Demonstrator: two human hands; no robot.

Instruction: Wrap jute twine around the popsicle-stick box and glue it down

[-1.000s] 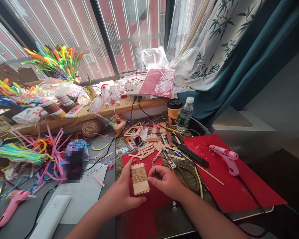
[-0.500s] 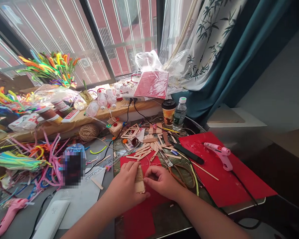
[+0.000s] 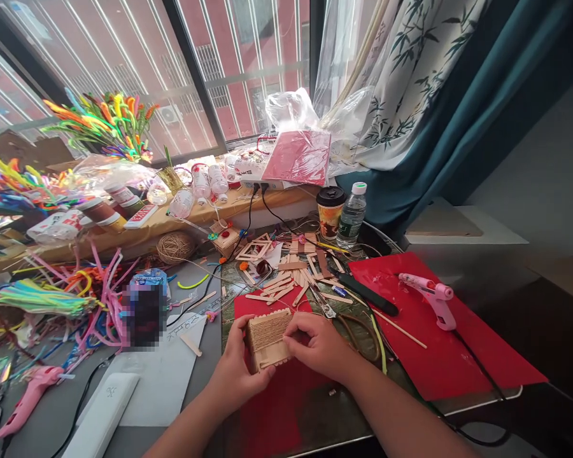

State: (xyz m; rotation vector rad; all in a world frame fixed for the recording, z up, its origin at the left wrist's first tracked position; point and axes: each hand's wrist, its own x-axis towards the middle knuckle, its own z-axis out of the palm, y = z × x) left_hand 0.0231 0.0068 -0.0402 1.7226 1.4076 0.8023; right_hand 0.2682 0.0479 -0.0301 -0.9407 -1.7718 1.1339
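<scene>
Head view, clock directions taken from the craft-stick block, twelve toward the window. The craft-stick block is tilted above the near red sheet, between the two hands; whether it touches that sheet cannot be told. Twine is wound in close, parallel turns across the upper part of its face, with bare wood below and rounded stick ends along the edges. The left hand, at eight o'clock, is clamped on the block, fingers at its left side and thumb along the lower edge. The right hand, at three o'clock, has thumb and forefinger curled close to one another at the block's right edge; whether they pinch a strand cannot be told.

Surroundings: loose craft sticks lie scattered just past twelve o'clock. Scissors lie at two o'clock, near the right hand. A lidded paper cup stands at one o'clock, with a water bottle upright just beside it. Near three o'clock, well apart from the block, a pink glue gun rests on the far-right red sheet. A twine ball sits at ten o'clock. A white power bank lies at eight o'clock, partly over a white paper sheet.
</scene>
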